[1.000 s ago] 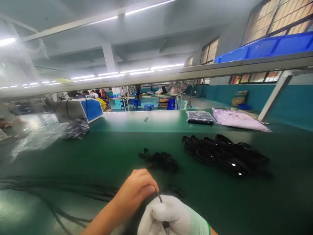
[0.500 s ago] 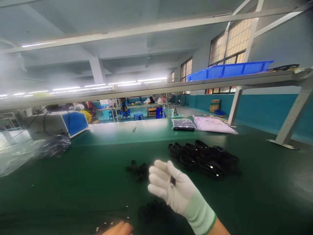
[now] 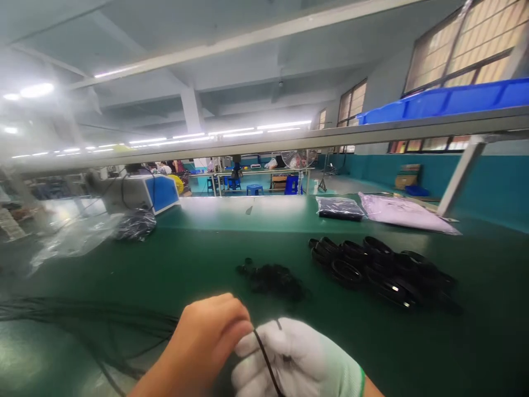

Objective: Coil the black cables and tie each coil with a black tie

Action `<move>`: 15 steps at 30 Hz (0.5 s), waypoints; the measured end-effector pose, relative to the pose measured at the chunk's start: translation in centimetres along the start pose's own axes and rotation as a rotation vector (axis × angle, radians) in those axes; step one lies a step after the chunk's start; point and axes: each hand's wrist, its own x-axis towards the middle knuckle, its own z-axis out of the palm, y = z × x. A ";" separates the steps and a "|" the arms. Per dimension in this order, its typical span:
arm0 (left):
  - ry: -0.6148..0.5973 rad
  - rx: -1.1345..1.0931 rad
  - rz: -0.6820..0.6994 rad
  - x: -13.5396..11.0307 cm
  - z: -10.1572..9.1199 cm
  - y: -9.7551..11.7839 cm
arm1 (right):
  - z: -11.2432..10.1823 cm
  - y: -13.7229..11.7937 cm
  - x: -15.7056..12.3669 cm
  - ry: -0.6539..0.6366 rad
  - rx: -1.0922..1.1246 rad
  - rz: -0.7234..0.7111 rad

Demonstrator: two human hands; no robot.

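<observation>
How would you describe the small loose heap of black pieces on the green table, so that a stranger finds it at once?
On the long green table, look just beyond the bare left hand and white-gloved right hand. The small tangled heap of black pieces lies there, left of the row of black coiled rings. Unlike those rings, it is low, loose and shapeless.

white glove (image 3: pixel 301 361), black cable (image 3: pixel 266 361), green table (image 3: pixel 206 253), blue bin (image 3: pixel 446 99).
</observation>
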 end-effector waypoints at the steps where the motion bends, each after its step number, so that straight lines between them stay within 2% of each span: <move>1: 0.002 -0.052 -0.012 0.8 -0.3 -0.2 | 0.3 0.3 0.1 -0.052 0.009 0.005; 4: -0.012 -0.149 -0.054 2.0 -0.7 -0.1 | 0.8 0.8 0.1 -0.117 0.019 0.029; 9: -0.018 -0.223 -0.123 2.6 -0.3 -0.2 | 1.1 1.2 0.1 -0.116 0.034 0.040; 12: -0.104 -0.373 -0.191 3.0 1.4 -1.6 | 1.6 1.1 0.0 -0.092 0.006 0.002; 14: -0.166 -0.485 -0.219 2.7 3.5 -3.0 | 2.0 0.5 -0.1 -0.115 0.095 -0.038; 15: -0.161 -0.510 -0.233 2.3 4.7 -3.7 | 2.2 0.2 -0.1 -0.128 0.158 -0.076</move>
